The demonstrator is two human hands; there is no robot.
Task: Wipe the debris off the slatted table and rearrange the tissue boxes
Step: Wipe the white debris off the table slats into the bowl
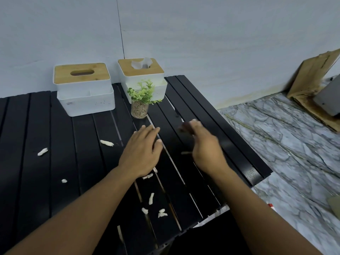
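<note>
A black slatted table point(36, 137) carries two white tissue boxes with wooden lids at its far edge. The left tissue box point(83, 89) shows an empty slot; the right tissue box point(140, 74) has a tissue sticking out. Several white debris bits lie on the slats, such as one debris bit point(107, 143) left of my hands and another debris bit point(151, 198) nearer to me. My left hand point(142, 151) hovers flat, fingers straight, over the table's middle. My right hand point(204, 144) is blurred beside it, fingers loosely extended, holding nothing I can see.
A small glass pot with a green plant point(140, 102) stands in front of the right tissue box. The table's right edge point(257, 173) drops to a marble-patterned floor point(285, 144). Cardboard point(312, 85) leans against the wall at the far right.
</note>
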